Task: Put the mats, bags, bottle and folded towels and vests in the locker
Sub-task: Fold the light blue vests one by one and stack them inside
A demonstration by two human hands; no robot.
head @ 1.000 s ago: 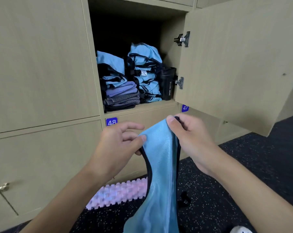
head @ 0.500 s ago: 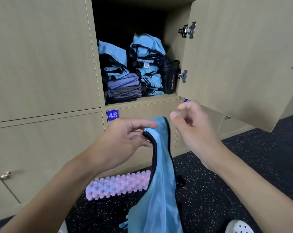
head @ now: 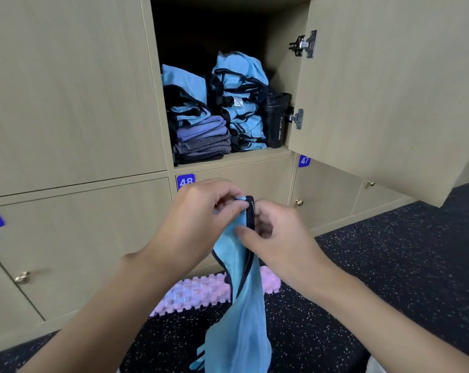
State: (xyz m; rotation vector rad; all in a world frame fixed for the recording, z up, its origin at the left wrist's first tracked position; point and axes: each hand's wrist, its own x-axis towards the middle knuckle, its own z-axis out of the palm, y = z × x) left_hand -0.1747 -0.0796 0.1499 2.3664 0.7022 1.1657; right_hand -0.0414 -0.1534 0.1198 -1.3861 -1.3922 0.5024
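A light blue vest (head: 241,313) with dark trim hangs down in front of me. My left hand (head: 201,219) pinches its top edge, and my right hand (head: 276,232) grips the dark trim right beside it. The open locker (head: 228,157) above holds two piles of folded blue vests (head: 241,103), with folded purple and grey towels (head: 203,138) under the left pile. A black sport bottle (head: 277,119) stands upright at the locker's right side.
The locker door (head: 389,90) swings open to the right. Shut lockers numbered 48 (head: 186,181) and 47 (head: 304,160) lie below. A pink ridged foam roller (head: 201,294) lies on the dark speckled floor against the lockers.
My right hand let go of the vest half a second ago and has now come back in, gripping the trim beside my left hand. The vest's top edge is bunched between both hands.
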